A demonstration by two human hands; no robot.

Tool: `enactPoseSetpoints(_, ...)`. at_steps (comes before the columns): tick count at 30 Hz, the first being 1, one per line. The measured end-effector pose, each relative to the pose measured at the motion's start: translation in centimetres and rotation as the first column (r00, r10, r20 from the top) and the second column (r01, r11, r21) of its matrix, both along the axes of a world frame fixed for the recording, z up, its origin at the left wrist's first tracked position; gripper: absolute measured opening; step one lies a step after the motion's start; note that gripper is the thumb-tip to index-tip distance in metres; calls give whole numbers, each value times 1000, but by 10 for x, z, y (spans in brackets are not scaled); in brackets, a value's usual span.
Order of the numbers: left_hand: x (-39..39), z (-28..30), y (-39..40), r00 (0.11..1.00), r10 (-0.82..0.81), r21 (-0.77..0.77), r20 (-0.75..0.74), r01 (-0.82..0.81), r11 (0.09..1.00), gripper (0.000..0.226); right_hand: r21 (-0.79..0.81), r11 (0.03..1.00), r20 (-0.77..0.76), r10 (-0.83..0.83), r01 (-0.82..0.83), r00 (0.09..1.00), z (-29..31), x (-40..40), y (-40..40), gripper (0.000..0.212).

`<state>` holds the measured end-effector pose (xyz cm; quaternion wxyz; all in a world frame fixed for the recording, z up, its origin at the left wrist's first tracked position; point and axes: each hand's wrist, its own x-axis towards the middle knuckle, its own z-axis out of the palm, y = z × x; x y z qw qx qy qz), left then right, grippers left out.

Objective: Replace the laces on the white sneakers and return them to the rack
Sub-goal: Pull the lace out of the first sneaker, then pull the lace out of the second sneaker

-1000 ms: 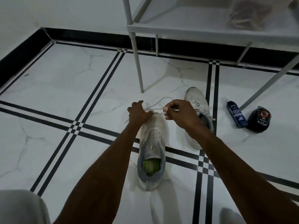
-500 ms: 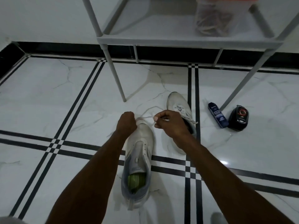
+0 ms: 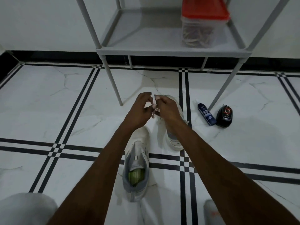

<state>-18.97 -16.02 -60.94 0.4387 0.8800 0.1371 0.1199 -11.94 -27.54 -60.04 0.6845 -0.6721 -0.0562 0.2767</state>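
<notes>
Two white sneakers lie on the tiled floor. The near sneaker [image 3: 138, 161] has a grey heel and green insole, and no lace shows in its eyelets. The far sneaker [image 3: 174, 140] sits partly behind my right forearm, with a lace end trailing at its right side. My left hand [image 3: 139, 111] and my right hand [image 3: 167, 109] are raised together above the shoes. Both pinch a white lace [image 3: 153, 105] bunched between them. The grey rack [image 3: 146, 51] stands just beyond.
A clear tub with an orange lid [image 3: 204, 23] sits on the rack's low shelf. A blue bottle [image 3: 206, 114] and a black round container [image 3: 225, 115] lie on the floor by the rack's right leg [image 3: 222, 90]. The left front leg [image 3: 113, 85] stands near my hands.
My hands have lifted off the near sneaker's toe and come together with the lace gathered between them. The view has tilted up, showing more of the rack.
</notes>
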Motion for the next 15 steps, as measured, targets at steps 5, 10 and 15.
enactPoseSetpoints(5, 1, 13, -11, 995, 66, 16, 71, -67, 998, 10, 105, 983, -149, 166, -152, 975, 25, -3, -23, 29)
enactPoseSetpoints(10, 7, 9, -46, 981, 147, -7, 125, -147, 989, 22, 55, 972, -76, 231, -227, 970, 34, 14, -70, 24)
enactPoseSetpoints(15, 20, 4, -112, 978, 200, -340, 59, -169, 925, 61, -120, 966, 29, 234, -229, 972, 38, 35, -130, 20)
